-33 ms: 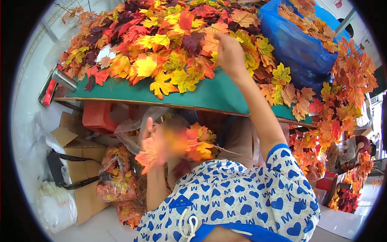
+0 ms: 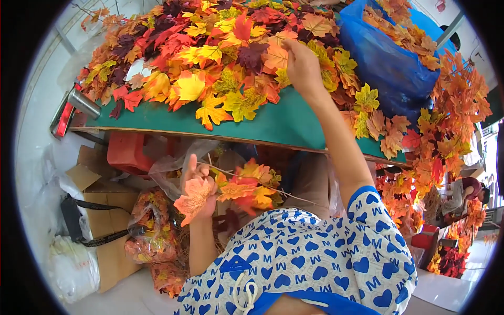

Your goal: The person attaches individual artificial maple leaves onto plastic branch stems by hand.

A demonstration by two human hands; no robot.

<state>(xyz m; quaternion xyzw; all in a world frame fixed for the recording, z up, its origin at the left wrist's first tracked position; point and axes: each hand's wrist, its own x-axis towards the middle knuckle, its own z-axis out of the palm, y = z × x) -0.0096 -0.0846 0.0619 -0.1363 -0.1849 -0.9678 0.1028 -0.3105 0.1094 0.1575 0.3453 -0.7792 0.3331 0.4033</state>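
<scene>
Two bare hands show: the left hand [image 2: 198,184] and the right hand [image 2: 302,65]. One green-topped surface [image 2: 283,123] carries a heap of artificial maple leaves [image 2: 210,58], too many to count. One blue plastic bag [image 2: 386,60] sits right of the right fingers. One red plastic stool [image 2: 126,152], one brown cardboard box [image 2: 105,220] and one white plastic bag [image 2: 73,270] lie left of the left fingers.
</scene>
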